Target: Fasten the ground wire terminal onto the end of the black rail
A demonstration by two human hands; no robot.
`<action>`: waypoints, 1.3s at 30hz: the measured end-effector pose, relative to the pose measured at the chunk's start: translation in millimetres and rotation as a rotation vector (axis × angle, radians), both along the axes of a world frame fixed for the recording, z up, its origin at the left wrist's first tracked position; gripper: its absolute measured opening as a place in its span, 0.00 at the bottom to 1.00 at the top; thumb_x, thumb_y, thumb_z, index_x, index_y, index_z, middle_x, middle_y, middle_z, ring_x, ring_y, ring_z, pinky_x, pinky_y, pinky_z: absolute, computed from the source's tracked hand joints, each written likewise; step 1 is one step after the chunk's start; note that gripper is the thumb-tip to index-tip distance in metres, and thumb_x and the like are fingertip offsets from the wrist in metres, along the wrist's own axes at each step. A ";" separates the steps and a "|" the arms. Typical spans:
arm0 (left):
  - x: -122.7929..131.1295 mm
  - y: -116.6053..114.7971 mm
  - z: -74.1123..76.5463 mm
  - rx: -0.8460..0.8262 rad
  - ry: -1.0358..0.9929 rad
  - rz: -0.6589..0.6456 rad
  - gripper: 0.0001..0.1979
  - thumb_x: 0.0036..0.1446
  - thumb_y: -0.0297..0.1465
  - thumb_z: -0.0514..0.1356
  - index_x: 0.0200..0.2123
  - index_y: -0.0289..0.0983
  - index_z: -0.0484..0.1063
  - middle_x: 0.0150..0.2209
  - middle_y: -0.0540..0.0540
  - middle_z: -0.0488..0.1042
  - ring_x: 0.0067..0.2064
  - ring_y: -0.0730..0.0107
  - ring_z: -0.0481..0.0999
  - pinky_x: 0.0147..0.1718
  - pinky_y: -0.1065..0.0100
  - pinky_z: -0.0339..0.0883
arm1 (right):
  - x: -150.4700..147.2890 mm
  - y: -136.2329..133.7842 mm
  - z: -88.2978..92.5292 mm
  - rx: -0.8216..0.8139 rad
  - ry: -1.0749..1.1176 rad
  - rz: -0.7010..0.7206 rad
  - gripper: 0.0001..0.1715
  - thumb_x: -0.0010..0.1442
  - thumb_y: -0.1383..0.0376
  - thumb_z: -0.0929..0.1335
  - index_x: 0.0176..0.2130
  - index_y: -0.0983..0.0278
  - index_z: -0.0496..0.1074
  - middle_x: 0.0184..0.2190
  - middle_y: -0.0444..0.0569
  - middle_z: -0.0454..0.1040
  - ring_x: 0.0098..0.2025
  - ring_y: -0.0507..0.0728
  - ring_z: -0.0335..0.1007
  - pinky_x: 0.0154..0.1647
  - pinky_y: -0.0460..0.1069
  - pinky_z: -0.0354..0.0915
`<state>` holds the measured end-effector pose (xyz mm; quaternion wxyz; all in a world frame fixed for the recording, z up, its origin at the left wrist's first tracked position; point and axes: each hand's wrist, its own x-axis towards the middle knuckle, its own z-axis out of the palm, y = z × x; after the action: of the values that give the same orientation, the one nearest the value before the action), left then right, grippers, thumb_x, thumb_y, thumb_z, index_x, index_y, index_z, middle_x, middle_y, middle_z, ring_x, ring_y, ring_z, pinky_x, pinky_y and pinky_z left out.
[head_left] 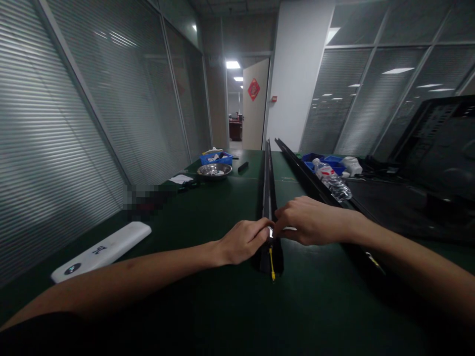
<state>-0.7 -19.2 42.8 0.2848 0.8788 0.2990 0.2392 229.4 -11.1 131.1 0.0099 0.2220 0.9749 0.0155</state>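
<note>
A long black rail (267,183) lies down the middle of the dark green table (208,207), running away from me. My left hand (243,241) and my right hand (309,220) meet at its near end, fingertips pinching a small shiny metal part (270,232) on top of the rail. A thin yellow wire (272,264) sticks out of the rail's near end toward me. What exactly each fingertip grips is too small to tell.
A second black rail (308,175) lies to the right, with a plastic water bottle (331,180) and blue bins (313,160) beside it. A metal bowl (214,170), a blue tray (216,157) and a white flat device (102,251) sit on the left. A large dark panel (438,148) stands at right.
</note>
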 end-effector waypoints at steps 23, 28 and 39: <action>0.7 -0.3 3.5 -0.028 -0.009 0.004 0.18 0.76 0.37 0.44 0.54 0.34 0.69 0.40 0.45 0.75 0.37 0.68 0.76 0.36 0.69 0.68 | -3.0 -2.7 1.4 -0.011 -0.013 -0.042 0.11 0.66 0.66 0.69 0.44 0.57 0.82 0.39 0.47 0.82 0.40 0.56 0.77 0.39 0.50 0.61; 0.3 -0.1 2.3 -0.047 0.004 0.003 0.19 0.76 0.37 0.44 0.55 0.34 0.68 0.41 0.44 0.76 0.38 0.67 0.76 0.36 0.69 0.69 | -2.2 -2.4 3.0 -0.005 -0.018 -0.009 0.12 0.67 0.67 0.68 0.44 0.57 0.82 0.38 0.46 0.81 0.38 0.54 0.75 0.37 0.50 0.60; -0.3 1.1 3.1 -0.014 0.008 -0.030 0.20 0.76 0.39 0.43 0.53 0.35 0.69 0.38 0.46 0.74 0.35 0.69 0.74 0.34 0.69 0.67 | -3.5 0.6 0.8 -0.005 -0.032 -0.011 0.12 0.68 0.66 0.66 0.40 0.61 0.81 0.33 0.46 0.80 0.34 0.54 0.74 0.34 0.49 0.58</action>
<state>-1.0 -18.1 45.9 0.2934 0.8820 0.2888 0.2292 225.9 -10.5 131.9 0.0262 0.2269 0.9734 0.0165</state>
